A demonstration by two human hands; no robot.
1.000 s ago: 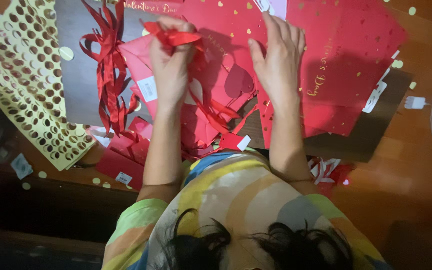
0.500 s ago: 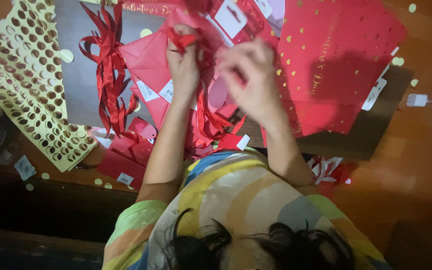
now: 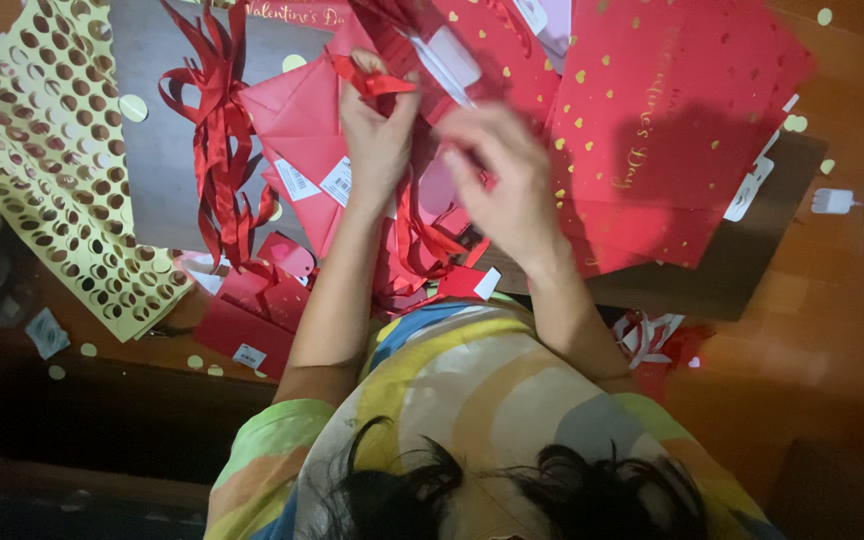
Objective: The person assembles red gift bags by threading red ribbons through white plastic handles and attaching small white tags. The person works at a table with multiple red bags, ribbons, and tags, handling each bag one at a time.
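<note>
- At nine o'clock, a pale yellow sheet punched full of round holes point(image 3: 42, 170) lies over the surface point(image 3: 832, 330); its upper and left edges are cut off by the frame.
- Toward eleven o'clock, a bundle of red ribbons point(image 3: 220, 140) lies on a grey board point(image 3: 157, 160).
- Near centre, the left hand point(image 3: 377, 145) pinches a loop of red ribbon point(image 3: 372, 82), fingers closed on it, above a folded red paper bag point(image 3: 302, 130) with white labels.
- Just right of it, the right hand point(image 3: 507, 185) is motion-blurred; I cannot tell whether it grips anything.
- At two o'clock, a large red bag with gold hearts point(image 3: 672, 130) lies flat, its top cut off.
- At three o'clock, a white charger point(image 3: 832, 201) sits on the surface, its cable leaving the frame.
</note>
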